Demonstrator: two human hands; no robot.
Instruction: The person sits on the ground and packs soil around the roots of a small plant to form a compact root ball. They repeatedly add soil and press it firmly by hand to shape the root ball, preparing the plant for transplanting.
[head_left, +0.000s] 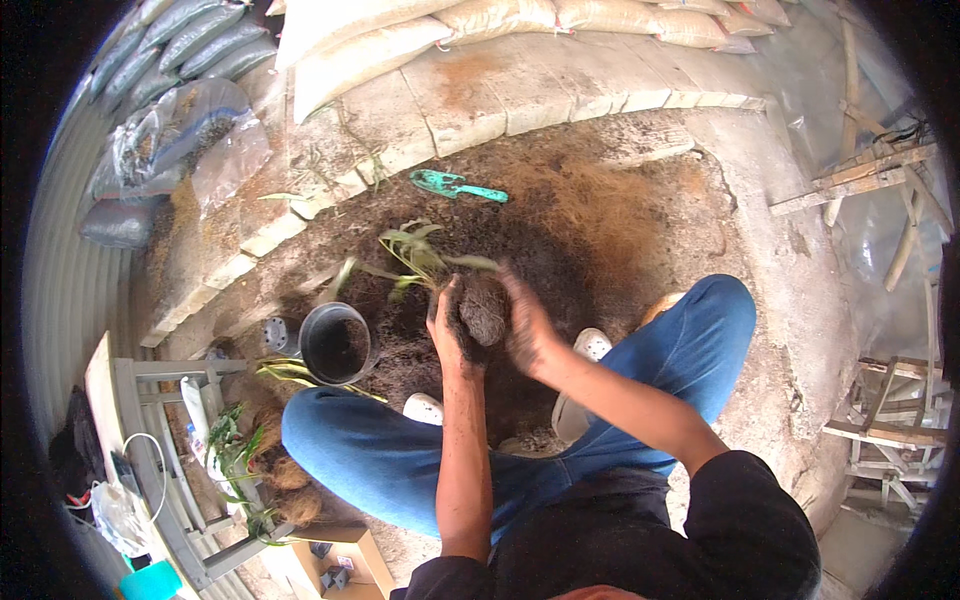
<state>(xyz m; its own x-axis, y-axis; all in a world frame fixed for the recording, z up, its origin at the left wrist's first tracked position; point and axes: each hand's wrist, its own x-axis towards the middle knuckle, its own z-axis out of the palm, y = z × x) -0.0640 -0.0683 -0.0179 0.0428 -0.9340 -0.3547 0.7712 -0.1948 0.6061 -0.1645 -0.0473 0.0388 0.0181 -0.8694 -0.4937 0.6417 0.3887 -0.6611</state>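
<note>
My left hand (452, 322) grips a plant's soil-covered root ball (482, 309) from its left side. The plant's long green leaves (412, 251) hang out beyond the fingers, up and to the left. On the other side of the root ball is my right hand (529, 322), blurred, its fingers stretched along it; whether it presses on the ball is unclear. Loose dark soil (540, 247) covers the ground beneath both hands. A black plastic pot (337, 343) with some soil inside stands left of my left hand.
A turquoise hand trowel (457, 186) lies beyond the plant, beside brown coir fibre (600, 210). A smaller grey pot (280, 335) rests on its side. Concrete edging (465, 135) borders the soil, with stacked sacks (495, 22) behind. At left are a wooden bench (176, 450) and a cardboard box (367, 562).
</note>
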